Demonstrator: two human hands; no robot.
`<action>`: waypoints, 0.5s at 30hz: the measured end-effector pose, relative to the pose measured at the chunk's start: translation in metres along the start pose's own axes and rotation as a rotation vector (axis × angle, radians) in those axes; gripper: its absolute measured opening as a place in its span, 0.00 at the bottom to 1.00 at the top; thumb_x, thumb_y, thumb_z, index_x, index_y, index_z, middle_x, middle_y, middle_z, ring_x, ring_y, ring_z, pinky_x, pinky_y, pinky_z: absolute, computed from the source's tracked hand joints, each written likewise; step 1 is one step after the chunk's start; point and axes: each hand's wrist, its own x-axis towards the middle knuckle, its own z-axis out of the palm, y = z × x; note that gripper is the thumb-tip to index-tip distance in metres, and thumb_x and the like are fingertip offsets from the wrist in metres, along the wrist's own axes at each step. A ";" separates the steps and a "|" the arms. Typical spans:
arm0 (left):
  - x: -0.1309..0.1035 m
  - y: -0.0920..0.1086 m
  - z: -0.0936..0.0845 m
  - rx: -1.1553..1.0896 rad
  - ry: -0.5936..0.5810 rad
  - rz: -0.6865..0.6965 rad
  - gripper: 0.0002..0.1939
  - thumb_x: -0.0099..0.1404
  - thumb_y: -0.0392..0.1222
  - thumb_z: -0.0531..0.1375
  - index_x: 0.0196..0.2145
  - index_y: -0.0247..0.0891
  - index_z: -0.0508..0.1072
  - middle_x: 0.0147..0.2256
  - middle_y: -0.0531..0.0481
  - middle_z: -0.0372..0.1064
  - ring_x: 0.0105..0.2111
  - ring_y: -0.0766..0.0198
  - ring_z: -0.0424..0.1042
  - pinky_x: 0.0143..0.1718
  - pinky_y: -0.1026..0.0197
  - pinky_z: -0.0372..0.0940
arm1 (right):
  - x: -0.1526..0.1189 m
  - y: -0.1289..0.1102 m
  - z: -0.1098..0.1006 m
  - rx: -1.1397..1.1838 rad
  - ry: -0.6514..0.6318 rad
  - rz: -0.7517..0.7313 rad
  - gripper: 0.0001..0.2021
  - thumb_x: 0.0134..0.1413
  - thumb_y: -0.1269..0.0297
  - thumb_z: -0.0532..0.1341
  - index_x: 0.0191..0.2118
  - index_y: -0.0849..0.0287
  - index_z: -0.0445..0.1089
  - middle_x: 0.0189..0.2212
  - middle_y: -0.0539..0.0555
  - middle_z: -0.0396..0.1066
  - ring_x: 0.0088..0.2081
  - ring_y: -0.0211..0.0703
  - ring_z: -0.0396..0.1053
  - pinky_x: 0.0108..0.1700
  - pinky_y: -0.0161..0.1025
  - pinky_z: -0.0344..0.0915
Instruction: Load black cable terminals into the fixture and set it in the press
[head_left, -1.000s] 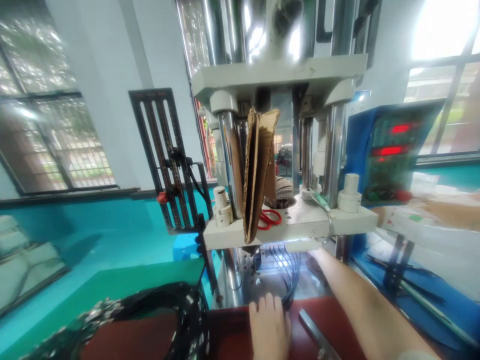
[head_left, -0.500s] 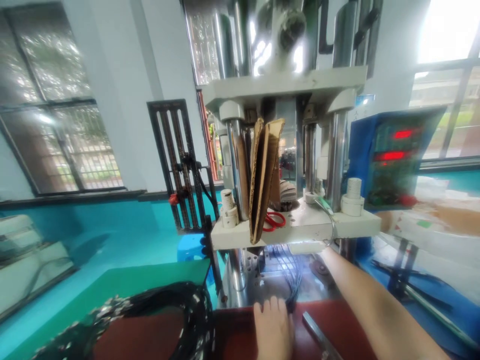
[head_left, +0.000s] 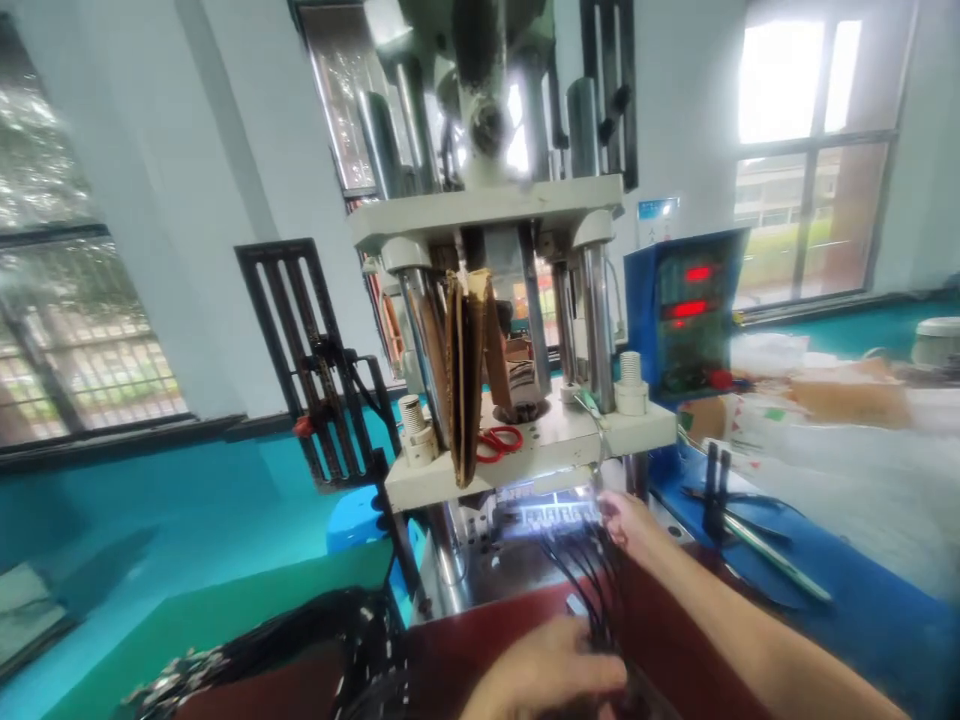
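Note:
Under the press's white plate, a lit metal mold sits on the steel bed. Several black cables run from its front edge toward me. My left hand is low in front, fingers curled at the cable bundle, with a small metal piece just beyond it. At the mold's right end is my right hand, its fingers bent beside the edge; what they hold, if anything, is too small to make out.
Red-handled scissors and folded cardboard rest on the press plate. Coiled black cables lie at the left. A blue control box and a blue surface with tools are at the right.
The view has swung right. My left hand has turned and closed toward the cables. My right hand, hidden before, now shows beside the mold, and the mold's lit front is now visible.

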 end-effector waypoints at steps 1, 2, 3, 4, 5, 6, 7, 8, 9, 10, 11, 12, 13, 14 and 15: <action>0.003 0.000 0.007 -0.190 -0.024 0.044 0.28 0.48 0.56 0.59 0.42 0.34 0.64 0.23 0.47 0.69 0.20 0.63 0.67 0.25 0.61 0.59 | -0.013 0.001 -0.006 0.018 0.007 -0.016 0.10 0.53 0.60 0.56 0.27 0.62 0.62 0.13 0.41 0.55 0.10 0.26 0.48 0.11 0.26 0.44; 0.006 -0.002 0.015 -0.360 -0.045 0.083 0.30 0.49 0.57 0.58 0.45 0.34 0.61 0.26 0.45 0.70 0.23 0.61 0.69 0.27 0.60 0.60 | -0.025 0.002 -0.012 0.037 0.015 -0.037 0.10 0.51 0.59 0.56 0.27 0.61 0.62 0.12 0.41 0.55 0.10 0.27 0.49 0.11 0.26 0.44; 0.009 -0.003 0.023 -0.498 -0.070 0.106 0.31 0.50 0.57 0.58 0.46 0.35 0.59 0.29 0.43 0.71 0.26 0.58 0.70 0.29 0.58 0.60 | -0.038 0.002 -0.017 0.055 0.024 -0.060 0.10 0.49 0.58 0.57 0.27 0.60 0.63 0.11 0.42 0.55 0.10 0.28 0.50 0.11 0.27 0.44; 0.013 -0.005 0.031 -0.598 -0.100 0.115 0.30 0.51 0.57 0.57 0.46 0.34 0.59 0.32 0.41 0.71 0.29 0.57 0.71 0.31 0.57 0.60 | -0.049 0.001 -0.021 0.070 0.034 -0.085 0.10 0.47 0.57 0.58 0.27 0.60 0.63 0.11 0.42 0.56 0.10 0.28 0.50 0.12 0.27 0.44; 0.016 -0.007 0.039 -0.663 -0.119 0.113 0.30 0.52 0.57 0.58 0.45 0.34 0.60 0.34 0.40 0.70 0.31 0.57 0.71 0.33 0.57 0.60 | -0.060 0.000 -0.025 0.083 0.044 -0.109 0.11 0.45 0.56 0.58 0.28 0.59 0.63 0.12 0.43 0.57 0.11 0.28 0.51 0.12 0.27 0.44; 0.019 -0.009 0.047 -0.705 -0.115 0.101 0.29 0.52 0.57 0.58 0.44 0.33 0.62 0.33 0.41 0.70 0.30 0.59 0.70 0.31 0.59 0.59 | -0.069 -0.001 -0.028 0.093 0.054 -0.132 0.11 0.44 0.55 0.58 0.28 0.59 0.63 0.12 0.43 0.57 0.11 0.29 0.51 0.12 0.27 0.44; 0.022 -0.011 0.054 -0.728 -0.091 0.081 0.27 0.51 0.56 0.59 0.42 0.32 0.64 0.29 0.44 0.69 0.26 0.62 0.69 0.28 0.61 0.58 | -0.076 -0.003 -0.032 0.100 0.065 -0.154 0.12 0.43 0.55 0.59 0.28 0.59 0.63 0.12 0.43 0.57 0.11 0.29 0.51 0.12 0.28 0.44; 0.024 -0.014 0.061 -0.744 -0.055 0.060 0.26 0.50 0.56 0.60 0.40 0.33 0.65 0.24 0.49 0.67 0.20 0.67 0.65 0.24 0.64 0.55 | -0.082 -0.004 -0.036 0.104 0.076 -0.172 0.12 0.43 0.54 0.59 0.28 0.59 0.63 0.12 0.43 0.57 0.11 0.29 0.51 0.12 0.28 0.44; 0.026 -0.018 0.068 -0.756 -0.024 0.044 0.24 0.49 0.55 0.62 0.37 0.34 0.66 0.20 0.54 0.62 0.16 0.71 0.59 0.20 0.66 0.50 | -0.086 -0.006 -0.042 0.107 0.089 -0.187 0.13 0.42 0.53 0.59 0.28 0.59 0.63 0.12 0.43 0.57 0.11 0.29 0.51 0.13 0.28 0.44; 0.026 -0.022 0.074 -0.752 -0.003 0.036 0.23 0.47 0.54 0.63 0.35 0.35 0.66 0.17 0.58 0.57 0.13 0.74 0.53 0.18 0.67 0.45 | -0.089 -0.008 -0.048 0.108 0.104 -0.197 0.13 0.41 0.53 0.59 0.28 0.59 0.63 0.12 0.43 0.57 0.12 0.30 0.52 0.13 0.28 0.44; 0.025 -0.026 0.081 -0.713 0.001 0.041 0.23 0.45 0.55 0.64 0.32 0.35 0.67 0.15 0.60 0.52 0.12 0.76 0.48 0.18 0.67 0.41 | -0.090 -0.010 -0.055 0.107 0.122 -0.203 0.13 0.41 0.53 0.59 0.28 0.59 0.63 0.12 0.44 0.58 0.12 0.30 0.53 0.13 0.28 0.45; 0.023 -0.030 0.086 -0.635 -0.015 0.060 0.25 0.43 0.58 0.65 0.29 0.34 0.67 0.14 0.60 0.51 0.12 0.76 0.47 0.18 0.67 0.39 | -0.091 -0.013 -0.064 0.103 0.142 -0.205 0.14 0.41 0.53 0.59 0.28 0.59 0.62 0.13 0.45 0.59 0.12 0.31 0.53 0.14 0.29 0.46; 0.019 -0.034 0.092 -0.530 -0.040 0.088 0.26 0.41 0.60 0.64 0.26 0.33 0.68 0.14 0.59 0.51 0.13 0.76 0.47 0.18 0.66 0.39 | -0.092 -0.015 -0.073 0.095 0.160 -0.206 0.13 0.41 0.53 0.58 0.28 0.58 0.62 0.13 0.45 0.61 0.13 0.32 0.54 0.14 0.29 0.47; 0.015 -0.037 0.097 -0.417 -0.065 0.117 0.28 0.39 0.62 0.64 0.24 0.32 0.69 0.14 0.57 0.53 0.14 0.75 0.49 0.19 0.66 0.40 | -0.092 -0.017 -0.083 0.083 0.174 -0.207 0.13 0.41 0.53 0.58 0.28 0.58 0.61 0.13 0.46 0.62 0.13 0.32 0.54 0.14 0.29 0.47; 0.010 -0.039 0.101 -0.315 -0.087 0.142 0.29 0.37 0.64 0.64 0.22 0.31 0.69 0.15 0.55 0.55 0.15 0.74 0.51 0.20 0.65 0.41 | -0.093 -0.019 -0.093 0.065 0.184 -0.210 0.13 0.42 0.53 0.57 0.27 0.58 0.61 0.14 0.47 0.63 0.12 0.32 0.54 0.14 0.29 0.47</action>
